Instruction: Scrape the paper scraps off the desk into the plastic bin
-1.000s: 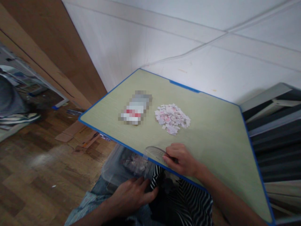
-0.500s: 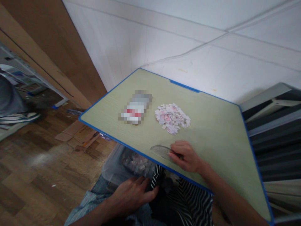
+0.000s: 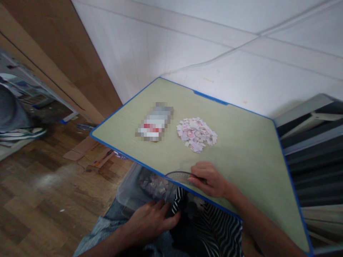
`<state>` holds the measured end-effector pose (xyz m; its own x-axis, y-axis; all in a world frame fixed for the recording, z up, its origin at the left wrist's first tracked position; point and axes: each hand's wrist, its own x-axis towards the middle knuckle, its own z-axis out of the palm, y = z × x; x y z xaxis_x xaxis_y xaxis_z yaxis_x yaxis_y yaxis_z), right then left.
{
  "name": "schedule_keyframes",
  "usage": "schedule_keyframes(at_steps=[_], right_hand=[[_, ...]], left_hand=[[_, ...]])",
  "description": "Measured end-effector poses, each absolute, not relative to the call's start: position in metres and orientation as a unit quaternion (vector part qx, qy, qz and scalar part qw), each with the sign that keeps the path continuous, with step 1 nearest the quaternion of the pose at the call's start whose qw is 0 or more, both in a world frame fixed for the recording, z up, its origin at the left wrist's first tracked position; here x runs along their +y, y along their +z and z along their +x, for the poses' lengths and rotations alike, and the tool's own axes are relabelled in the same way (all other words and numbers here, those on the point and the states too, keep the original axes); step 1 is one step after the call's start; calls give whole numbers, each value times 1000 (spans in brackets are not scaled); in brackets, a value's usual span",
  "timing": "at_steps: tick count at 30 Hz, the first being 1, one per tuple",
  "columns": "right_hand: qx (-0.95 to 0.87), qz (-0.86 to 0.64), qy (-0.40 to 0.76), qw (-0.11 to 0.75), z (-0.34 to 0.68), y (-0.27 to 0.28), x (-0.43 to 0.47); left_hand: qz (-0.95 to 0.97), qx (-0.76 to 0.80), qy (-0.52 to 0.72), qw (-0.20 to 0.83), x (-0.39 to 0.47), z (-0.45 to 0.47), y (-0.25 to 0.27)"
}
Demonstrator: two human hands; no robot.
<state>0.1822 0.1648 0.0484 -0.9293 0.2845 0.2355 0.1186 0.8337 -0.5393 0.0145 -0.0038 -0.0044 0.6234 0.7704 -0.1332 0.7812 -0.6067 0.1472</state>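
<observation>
Tilted more edge-on than half a second ago, the clear protractor (image 3: 179,176) has shifted left toward the near rim of the folding table (image 3: 246,153), its arc now a thin dark curve; the left hand (image 3: 154,219), the paper pile and the box look unmoved. The right hand (image 3: 209,179) pinches one end of the protractor between thumb and curled fingers, firmly closed on it. The left hand lies low by the black-and-white striped cloth (image 3: 222,221), fingers bent; whether it grips anything, I cannot tell.

Judging from this pose, the step in hand is a short stroke or turn of the protractor at the table's edge; continuing it would call for a steady pinch and a controlled angle, since the thin plate probably flexes.

Beyond the right hand, small angular paper scraps (image 3: 197,134), whitish with pink patches, form a loose, low heap. Left of them lies an oblong item (image 3: 154,123), pixelated past naming. Beneath the table's smooth blue edging, a translucent plastic box (image 3: 125,189) holds more small pieces.
</observation>
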Motion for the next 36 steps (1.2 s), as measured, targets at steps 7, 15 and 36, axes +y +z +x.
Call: schedule_keyframes(at_steps=[7,15,36], right_hand=[[-944,-103,280,140,180,52,162],[-905,-193,330,186,196,62,178],[-985,68,-53,152,174,63,124]], left_hand=[[897,432,-27,88,-5,15,-6],[897,435,-20,83,-4,15,-6],[891,443,-13,93,-6,15,-1]])
